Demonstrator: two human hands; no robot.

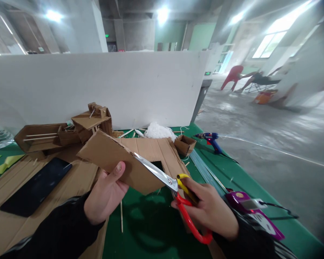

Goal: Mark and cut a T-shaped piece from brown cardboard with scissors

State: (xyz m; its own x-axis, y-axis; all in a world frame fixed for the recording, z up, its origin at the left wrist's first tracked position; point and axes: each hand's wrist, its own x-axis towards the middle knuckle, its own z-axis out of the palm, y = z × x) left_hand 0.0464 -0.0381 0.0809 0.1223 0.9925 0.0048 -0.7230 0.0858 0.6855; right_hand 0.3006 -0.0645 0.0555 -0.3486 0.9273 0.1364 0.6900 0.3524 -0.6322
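My left hand [105,196] grips a brown cardboard piece [116,158] by its lower edge, thumb on top, holding it above the green table [151,226]. In my right hand [207,212] is a pair of scissors [175,190] with red and yellow handles. The steel blades point up and left and lie across the cardboard's right part, with the tip near the middle of the piece.
A black phone [36,187] lies on flat cardboard at the left. Behind stand cardboard models [67,133], a small cardboard box [185,144], white string [159,131] and a blue glue gun [210,139]. A purple device [252,212] lies at the right. A white partition [97,86] backs the table.
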